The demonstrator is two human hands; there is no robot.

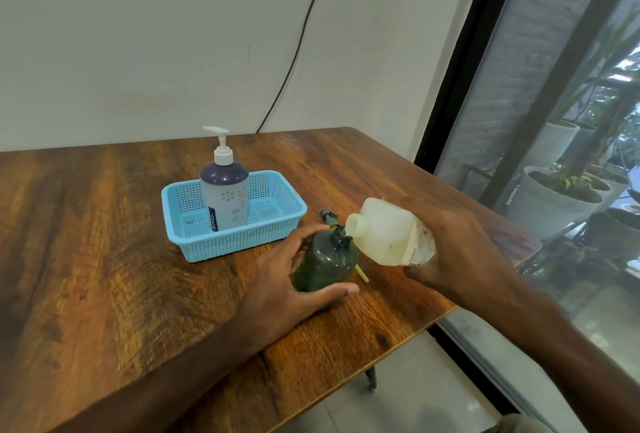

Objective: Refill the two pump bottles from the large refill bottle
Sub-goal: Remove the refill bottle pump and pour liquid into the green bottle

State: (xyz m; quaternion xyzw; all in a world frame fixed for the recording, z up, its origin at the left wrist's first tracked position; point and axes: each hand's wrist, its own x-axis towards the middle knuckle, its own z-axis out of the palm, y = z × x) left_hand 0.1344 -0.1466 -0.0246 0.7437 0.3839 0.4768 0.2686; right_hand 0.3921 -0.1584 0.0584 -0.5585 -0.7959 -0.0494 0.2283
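Centre of the frame, the left hand [294, 280] wraps its fingers and thumb round the dark green translucent plastic bottle [325, 263], which stands upright on the brown wood-grain table [104, 242] with its neck open. Coming in from the right, the right hand [460, 252] grips the large cream-white plastic refill bottle [388, 232] round its body, tipped well over, uncapped mouth pointing left and sitting just above the green bottle's neck; whether liquid is running, I cannot tell. Behind the green bottle, the grey pump head [329, 216] lies on the table, and its yellowish dip tube [362, 275] pokes out at the bottle's lower right. Left of centre, the light blue perforated plastic basket [235, 238] holds 1 upright bottle, the grey-labelled pump bottle with a white pump [224, 197]. A black cable [298, 41] runs down the wall at the top, and white plant pots [554, 197] stand outside the window on the right.
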